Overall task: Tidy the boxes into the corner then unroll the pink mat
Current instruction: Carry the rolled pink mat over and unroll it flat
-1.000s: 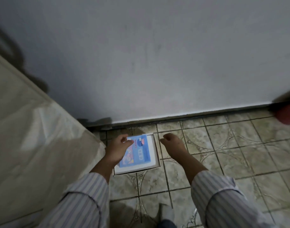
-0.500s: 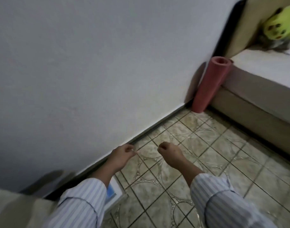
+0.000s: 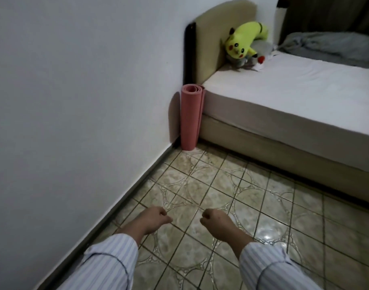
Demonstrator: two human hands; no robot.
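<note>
Both hands, left (image 3: 156, 218) and right (image 3: 216, 220), loosely clenched, grasping nothing. Pink mat (image 3: 190, 118) upright in floor corner by bed (image 3: 284, 97). Advice: grasp roll mid-height, lay flat, unroll along wall.

Pink rolled mat (image 3: 190, 118); yellow plush (image 3: 243, 41); striped sleeves (image 3: 108, 266); beige, perhaps greenish, circle-patterned tiles (image 3: 252, 206) beneath the fingers (image 3: 164, 214).

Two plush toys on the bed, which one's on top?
The yellow plush. It leans against the headboard, draped over the grey plush, which lies on the mattress beneath it.
</note>
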